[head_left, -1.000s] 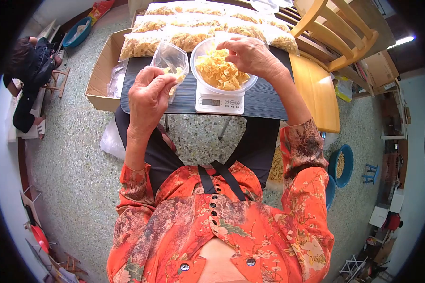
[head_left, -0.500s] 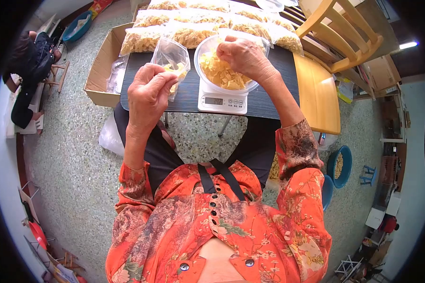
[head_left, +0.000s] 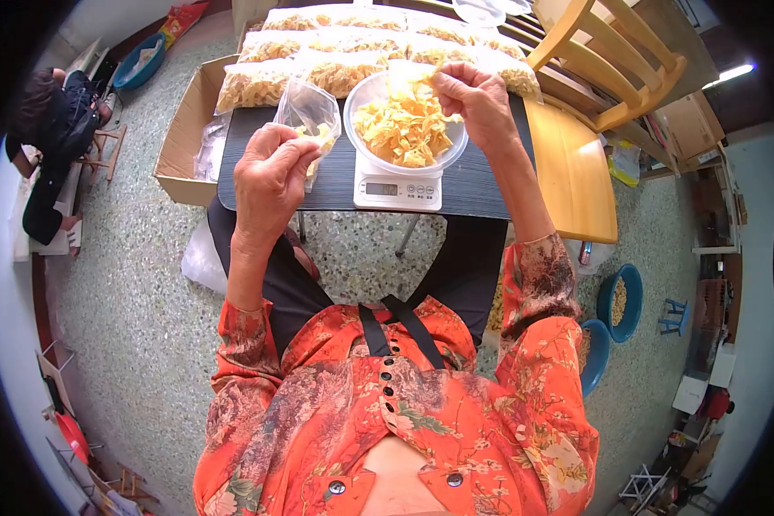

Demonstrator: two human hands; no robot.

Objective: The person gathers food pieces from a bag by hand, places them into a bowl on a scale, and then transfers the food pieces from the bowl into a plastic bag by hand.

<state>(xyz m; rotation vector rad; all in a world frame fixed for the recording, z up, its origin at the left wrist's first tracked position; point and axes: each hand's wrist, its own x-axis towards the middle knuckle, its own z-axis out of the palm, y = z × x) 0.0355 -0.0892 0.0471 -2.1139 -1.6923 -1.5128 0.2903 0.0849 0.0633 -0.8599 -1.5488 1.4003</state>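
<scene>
My left hand (head_left: 269,172) pinches the edge of a clear plastic bag (head_left: 311,109) with a few yellowish pieces inside. A round clear bowl (head_left: 461,155) full of thin yellowish flakes (head_left: 404,129) rests on a white kitchen scale (head_left: 421,193); its digits are too small to read. My right hand (head_left: 482,101) is at the bowl's upper right rim, fingers closed on some flakes. Filled bags (head_left: 344,70) lie in rows behind the bowl on the dark table (head_left: 490,191).
A cardboard box (head_left: 179,146) stands left of the table. At right are a wooden chair (head_left: 615,52), a light wooden board (head_left: 568,163) and blue basins (head_left: 635,301). Another person in dark clothes (head_left: 60,129) sits at far left.
My right hand has lifted and moved right, from over the flakes to the bowl's rim, with flakes in its fingers. My left hand has stayed about where it was.
</scene>
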